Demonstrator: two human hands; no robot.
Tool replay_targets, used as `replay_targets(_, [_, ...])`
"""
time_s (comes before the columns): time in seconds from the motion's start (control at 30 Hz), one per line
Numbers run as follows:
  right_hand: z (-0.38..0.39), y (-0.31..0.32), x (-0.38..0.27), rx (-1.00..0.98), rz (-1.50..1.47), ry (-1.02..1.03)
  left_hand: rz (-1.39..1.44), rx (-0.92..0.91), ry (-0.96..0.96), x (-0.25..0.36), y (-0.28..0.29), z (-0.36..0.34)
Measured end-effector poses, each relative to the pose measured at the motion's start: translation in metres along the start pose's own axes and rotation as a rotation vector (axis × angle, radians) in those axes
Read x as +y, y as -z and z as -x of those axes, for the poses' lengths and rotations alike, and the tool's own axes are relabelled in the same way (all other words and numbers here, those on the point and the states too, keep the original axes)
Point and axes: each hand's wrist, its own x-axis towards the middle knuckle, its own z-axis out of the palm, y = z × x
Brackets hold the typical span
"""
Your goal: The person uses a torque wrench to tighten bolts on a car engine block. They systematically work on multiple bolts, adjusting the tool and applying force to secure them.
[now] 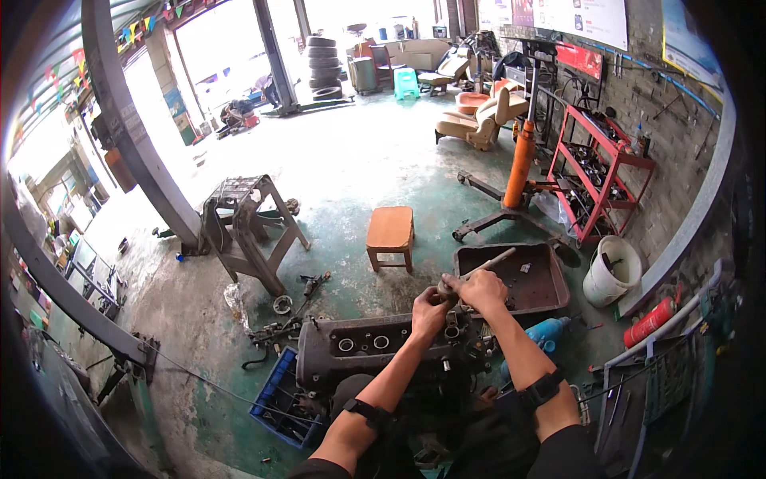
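From my remote seat, head view: I have the left hand (pixel 431 311) with its fingers curled around a grey rounded piece (pixel 444 290), no wide gap showing. Right hand (pixel 484 292) bent into a loose fist on a pale rod (pixel 501 259), which slants up and away to the right; whether rod and piece are one, I can't tell. Both are held above the right end of a dark engine (pixel 359 339). Beyond the right hand, a dark red tray (pixel 550 289); left of the engine, a blue crate (pixel 268 409); farther off, an orange-topped stool (pixel 391 228).
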Motion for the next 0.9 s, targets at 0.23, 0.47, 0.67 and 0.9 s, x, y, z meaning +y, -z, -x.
replay_targets(0.23, [-0.010,-0.012,-0.018,-0.130,0.010,-0.001,-0.045,-0.107,-0.011,0.007,0.019,0.006])
replay_targets(0.47, [-0.043,-0.045,-0.015,-0.157,-0.293,0.170,0.180,-0.125,0.061,-0.001,0.031,0.006])
replay_targets(0.67, [-0.049,-0.061,-0.021,0.037,-0.076,0.424,0.168,0.282,0.030,0.011,0.064,0.007])
replay_targets(0.9, [-0.037,-0.052,-0.040,-0.175,0.134,0.332,-0.823,0.674,-0.714,0.055,0.093,0.025])
